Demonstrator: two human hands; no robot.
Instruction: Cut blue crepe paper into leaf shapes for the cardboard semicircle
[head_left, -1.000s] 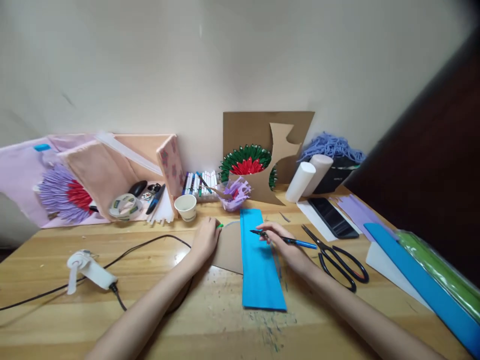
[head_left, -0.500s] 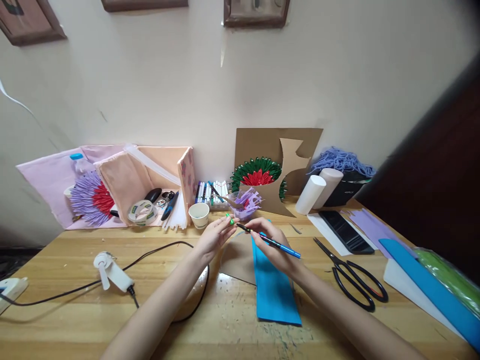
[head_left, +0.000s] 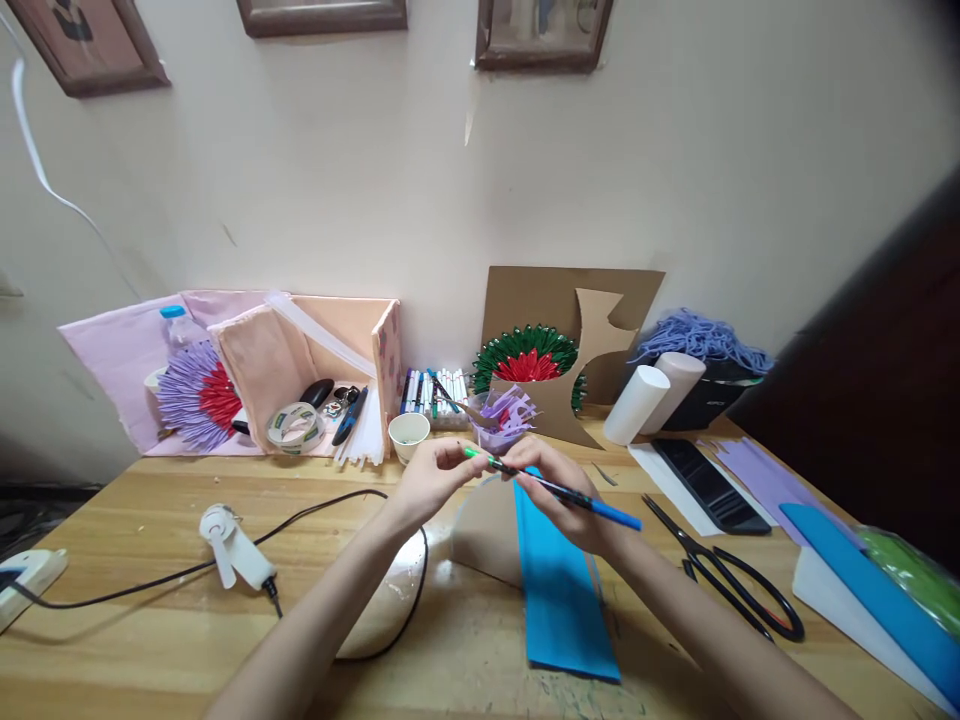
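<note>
My right hand (head_left: 559, 490) grips a thin pen (head_left: 577, 497) with a black barrel and a blue end, held above the table. My left hand (head_left: 435, 475) pinches the pen's green cap (head_left: 475, 455) at its left tip. Both hands meet over a blue sheet of paper (head_left: 562, 590) that lies lengthwise on the wooden table (head_left: 150, 640). A piece of brown cardboard (head_left: 484, 525) lies partly under the blue sheet.
Black scissors (head_left: 731, 585) lie right of the blue sheet. A white glue gun (head_left: 236, 550) with a black cord sits at the left. A paper cup (head_left: 409, 437), markers (head_left: 431, 392), a tape roll (head_left: 295, 427), a phone (head_left: 709, 470) and paper flowers line the back.
The right hand lifted the pen off the blue sheet. The left hand rose from the table and brought the green cap onto the pen's tip. The view tilted upward.
</note>
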